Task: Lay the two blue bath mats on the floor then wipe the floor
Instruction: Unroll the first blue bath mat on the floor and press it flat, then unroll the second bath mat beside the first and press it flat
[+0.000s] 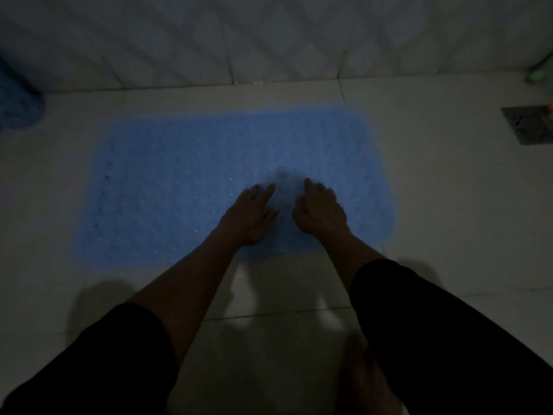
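A blue bath mat (185,181) lies flat on the pale tiled floor (449,205), close to the wall. My left hand (254,214) rests on the mat's near right part with its fingers stretched forward. My right hand (320,209) sits beside it on the mat, its forefinger pointing ahead and the other fingers loosely bent; neither hand holds anything. A second blue thing, perhaps the other mat (18,100), shows bunched at the far left edge, mostly out of view. The scene is dim and blurred.
A tiled wall (269,37) rises just behind the mat. A square metal floor drain (528,124) sits at the right, with a small green object (535,75) near the corner above it. My bare foot (362,381) stands on the floor at the bottom.
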A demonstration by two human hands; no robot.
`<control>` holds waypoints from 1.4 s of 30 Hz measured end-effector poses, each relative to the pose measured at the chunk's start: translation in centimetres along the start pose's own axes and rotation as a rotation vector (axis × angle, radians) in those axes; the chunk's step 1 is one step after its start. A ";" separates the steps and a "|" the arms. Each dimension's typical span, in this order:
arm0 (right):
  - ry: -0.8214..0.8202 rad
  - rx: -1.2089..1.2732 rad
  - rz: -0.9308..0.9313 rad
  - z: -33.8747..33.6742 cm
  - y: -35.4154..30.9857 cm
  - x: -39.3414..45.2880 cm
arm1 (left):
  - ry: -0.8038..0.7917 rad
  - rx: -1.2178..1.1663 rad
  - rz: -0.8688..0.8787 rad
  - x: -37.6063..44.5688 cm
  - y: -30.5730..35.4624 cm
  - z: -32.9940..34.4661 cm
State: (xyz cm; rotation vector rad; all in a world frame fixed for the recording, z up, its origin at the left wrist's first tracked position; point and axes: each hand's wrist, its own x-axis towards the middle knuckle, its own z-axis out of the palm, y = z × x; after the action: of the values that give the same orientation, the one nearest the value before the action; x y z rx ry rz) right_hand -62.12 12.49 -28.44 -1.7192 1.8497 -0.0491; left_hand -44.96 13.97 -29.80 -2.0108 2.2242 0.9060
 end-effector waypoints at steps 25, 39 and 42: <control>0.178 -0.017 -0.561 -3.7 -45.5 3.9 | 0.580 -0.279 -0.274 -8.6 -26.3 -35.0; -0.010 0.210 -0.733 4.5 -61.1 12.8 | 0.976 -0.504 -0.468 -7.7 -39.8 -37.5; -0.063 0.250 -0.749 6.6 -63.4 15.1 | 1.046 -0.598 -0.451 -5.8 -41.1 -38.9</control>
State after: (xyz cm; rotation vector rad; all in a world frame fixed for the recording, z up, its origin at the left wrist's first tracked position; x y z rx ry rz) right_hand -2.15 -8.96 -13.27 -2.0923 1.0134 -0.4943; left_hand 7.82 2.68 -11.82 -3.7195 1.6392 0.5322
